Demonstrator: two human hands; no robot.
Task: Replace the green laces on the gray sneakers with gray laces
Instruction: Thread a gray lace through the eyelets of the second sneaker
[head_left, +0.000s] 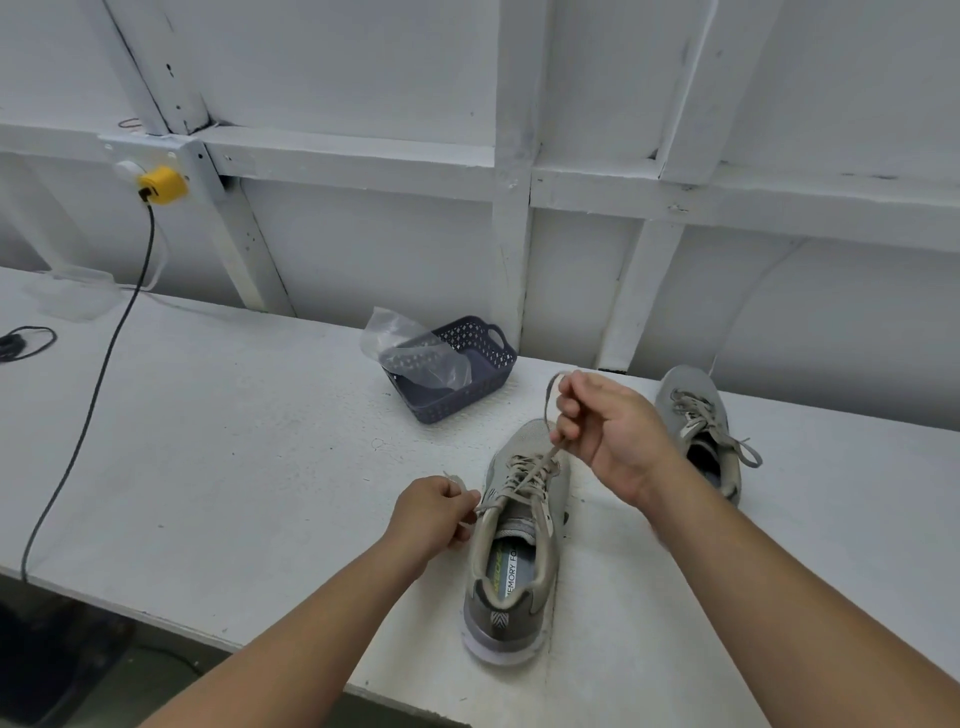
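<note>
With both sneakers already threaded in gray and no green lace in sight, I judge the job close to its end: the far sneaker (698, 423), lying near the bench's (234, 441) back edge toward its right end, looks laced with its ends loose, while the near sneaker (514, 545), standing heel toward me by the front edge, has gray lace (532, 467) crossed through its eyelets and only the tightening and tying left, as far as I can tell. My left hand (434, 514), just left of the shoe's collar, is curled and pinches one lace end. My right hand (610, 428), raised above the toe, grips the other end, the lace running taut from the eyelets up into its closed fingers and looping out above them. A dark basket (483, 379) holding a clear plastic bag (410, 348) sits at the back edge, well apart from both hands.
</note>
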